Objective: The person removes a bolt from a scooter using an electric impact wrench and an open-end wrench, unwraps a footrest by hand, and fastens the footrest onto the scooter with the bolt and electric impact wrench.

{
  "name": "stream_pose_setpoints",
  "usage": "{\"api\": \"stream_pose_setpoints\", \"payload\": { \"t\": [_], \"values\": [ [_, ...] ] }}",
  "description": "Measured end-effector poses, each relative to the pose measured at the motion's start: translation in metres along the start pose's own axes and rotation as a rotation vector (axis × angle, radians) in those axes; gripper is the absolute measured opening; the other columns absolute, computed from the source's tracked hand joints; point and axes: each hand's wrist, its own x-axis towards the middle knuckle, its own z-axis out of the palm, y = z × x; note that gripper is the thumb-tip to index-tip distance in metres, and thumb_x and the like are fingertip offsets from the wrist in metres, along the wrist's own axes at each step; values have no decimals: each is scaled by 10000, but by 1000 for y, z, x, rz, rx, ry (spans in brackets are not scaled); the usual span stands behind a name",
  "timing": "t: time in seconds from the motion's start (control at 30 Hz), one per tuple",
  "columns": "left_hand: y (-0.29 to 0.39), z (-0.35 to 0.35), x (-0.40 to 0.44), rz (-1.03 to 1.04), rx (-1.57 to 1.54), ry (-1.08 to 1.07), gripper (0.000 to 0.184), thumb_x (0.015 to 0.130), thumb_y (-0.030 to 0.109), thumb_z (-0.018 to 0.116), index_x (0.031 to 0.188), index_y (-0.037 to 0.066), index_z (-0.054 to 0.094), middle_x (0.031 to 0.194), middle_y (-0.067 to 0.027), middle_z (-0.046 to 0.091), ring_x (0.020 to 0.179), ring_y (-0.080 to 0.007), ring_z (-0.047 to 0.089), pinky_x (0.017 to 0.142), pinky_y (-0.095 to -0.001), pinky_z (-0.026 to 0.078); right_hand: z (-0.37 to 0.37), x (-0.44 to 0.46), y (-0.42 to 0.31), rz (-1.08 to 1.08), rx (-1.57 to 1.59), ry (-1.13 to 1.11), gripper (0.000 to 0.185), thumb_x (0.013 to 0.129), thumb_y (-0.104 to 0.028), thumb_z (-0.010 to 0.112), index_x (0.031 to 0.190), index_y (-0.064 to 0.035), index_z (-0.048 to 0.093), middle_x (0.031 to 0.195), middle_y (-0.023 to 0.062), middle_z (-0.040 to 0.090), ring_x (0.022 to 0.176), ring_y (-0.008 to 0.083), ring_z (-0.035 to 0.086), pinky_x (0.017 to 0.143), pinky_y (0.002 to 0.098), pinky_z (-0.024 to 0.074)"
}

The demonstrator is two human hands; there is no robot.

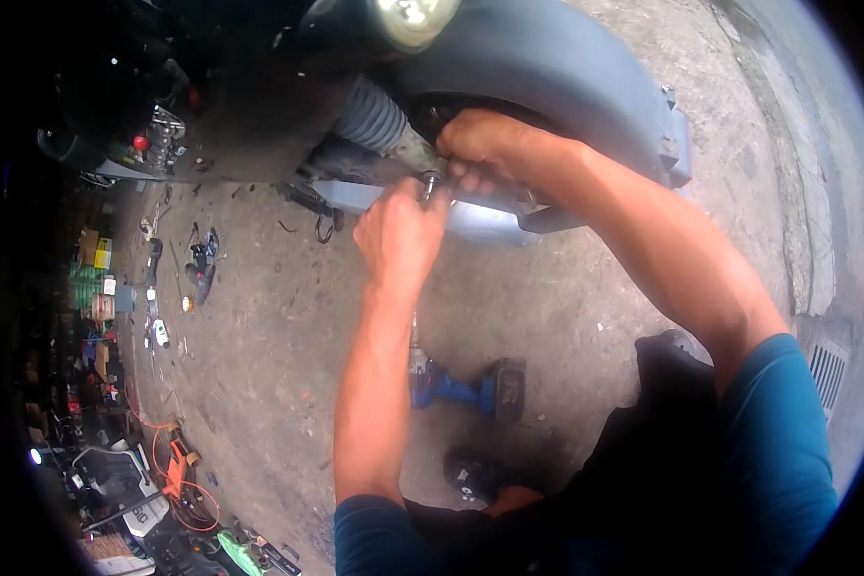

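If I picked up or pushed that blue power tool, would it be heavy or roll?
The blue power tool would probably feel stiff, since it looks hard-cased. It may be heavy at one end, where there's a chunky dark block, perhaps a battery. It probably won't roll far if pushed, because that block is boxy.

Short teal-blue sleeves [787, 422], black lower clothing [634, 490], and a dark shoe [475, 472] (pale-flecked on top)

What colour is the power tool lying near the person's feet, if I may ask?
Mainly blue: the power tool shows best in the head view.
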Motion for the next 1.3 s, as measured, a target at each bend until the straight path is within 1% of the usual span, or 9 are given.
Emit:
{"api": "stream_pose_setpoints", "payload": {
  "t": [0.2, 0.4, 0.6, 0.7, 0.8, 0.9, 1.1, 1.2, 1.3],
  "values": [
    [2, -5, 10, 80, 88, -72, 278, 818, 284, 611, 813, 18, 692, 830, -223, 690, 823, -418, 663, 765, -507, 503, 0, -4, -4, 18, -50, 32, 296, 929, -225, 510, 743, -22, 618, 679, 103, 614, 567, 225, 578, 520, 399, 467],
    [-6, -8, 16, -69, -162, -208, 307, 828, 325, 597, 854, 40, 705, 795, -220, 690, 821, -428, 663, 764, -513, 505, -1, 2, 0, 4, -49, 12, 293, 929, -226, 516, 738, -28, 615, 656, 93, 602, 547, 224, 566, 505, 395, 456],
    [5, -1, -4, -60, 6, 31, 230, 828, 268, 628, 887, 56, 697, 787, -213, 694, 797, -422, 676, 715, -530, 512, 1, 5, 4, 2, -21, 10, 297, 951, -219, 499, 743, -37, 605, 629, 66, 557, 544, 204, 532, 499, 386, 431],
    [6, 1, 2, -30, 38, -5, 263, 829, 291, 645, 900, 40, 682, 791, -218, 687, 804, -421, 666, 720, -506, 503, 2, -9, 0, -9, -13, 17, 297, 956, -216, 499, 737, -40, 594, 633, 59, 556, 545, 193, 524, 502, 372, 427],
    [3, 2, 4, 83, 112, -18, 232, 824, 241, 624, 852, 18, 685, 799, -226, 692, 781, -418, 679, 722, -533, 515, 2, -13, -3, -11, -36, 40, 297, 954, -220, 505, 736, -39, 594, 631, 61, 555, 536, 193, 521, 497, 368, 424],
    [-7, 7, 8, 66, -3, -2, 270, 827, 274, 644, 854, 6, 669, 776, -229, 680, 780, -419, 661, 698, -482, 509, 1, -16, -5, 3, -53, 51, 298, 951, -222, 512, 731, -37, 592, 629, 67, 556, 534, 198, 524, 492, 363, 424],
    [-21, 7, 20, -104, -364, -190, 303, 822, 273, 686, 926, -11, 689, 739, -210, 675, 737, -339, 670, 684, -411, 492, 1, -10, -1, -11, -64, 35, 329, 937, -237, 526, 688, -29, 584, 608, 90, 558, 524, 216, 531, 492, 366, 432],
    [-19, 15, 1, -44, -418, -20, 300, 826, 268, 699, 957, -3, 697, 734, -195, 675, 730, -304, 675, 682, -403, 489, -1, -18, -2, -50, -91, 48, 345, 933, -250, 532, 674, -28, 581, 597, 97, 558, 515, 223, 528, 491, 371, 434],
    [-13, 9, 1, -68, -309, -54, 287, 849, 269, 671, 911, -11, 685, 762, -211, 685, 744, -340, 679, 694, -431, 500, 2, -19, -3, -83, -79, 59, 352, 932, -261, 535, 672, -29, 579, 594, 98, 557, 512, 229, 527, 493, 378, 434]
  ]
}}
